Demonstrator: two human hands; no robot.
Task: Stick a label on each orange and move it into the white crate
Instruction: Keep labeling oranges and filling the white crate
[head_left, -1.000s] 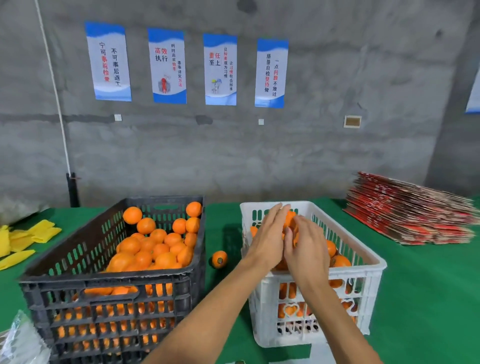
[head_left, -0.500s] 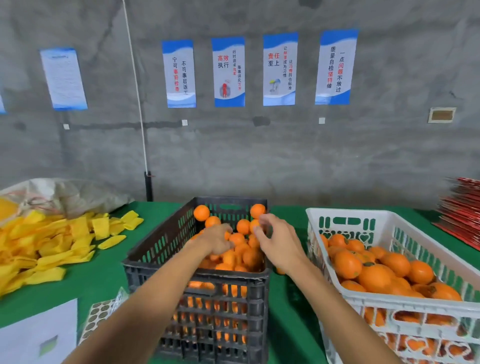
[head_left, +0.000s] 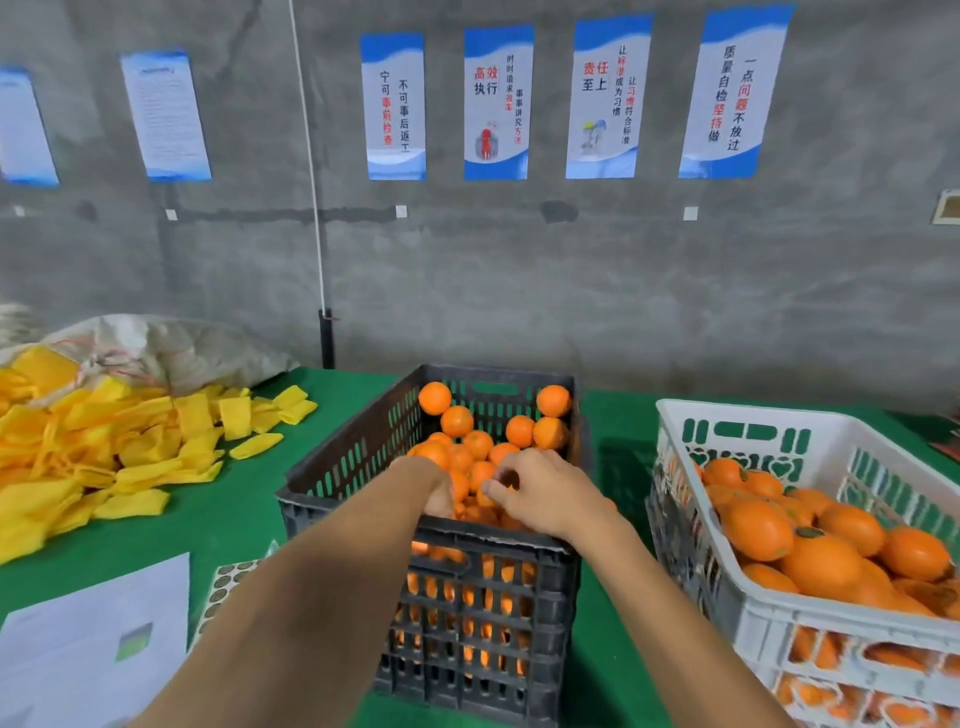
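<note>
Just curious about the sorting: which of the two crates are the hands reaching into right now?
The dark crate in the middle; both hands are inside it, while the white crate sits untouched on the right.

Fruit-packing workroom, plain and industrial. Bare grey concrete wall (head_left: 571, 291) carries a row of blue-and-white workplace slogan posters (head_left: 496, 101). Below the posters, a green-covered desk (head_left: 249, 499) holds a dark crate (head_left: 467, 597) heaped with oranges (head_left: 457, 421); right of it a white crate (head_left: 753, 618) likewise filled; left of it, piled yellow foam fruit sleeves (head_left: 104, 452) and a label sheet (head_left: 228, 582).
</note>
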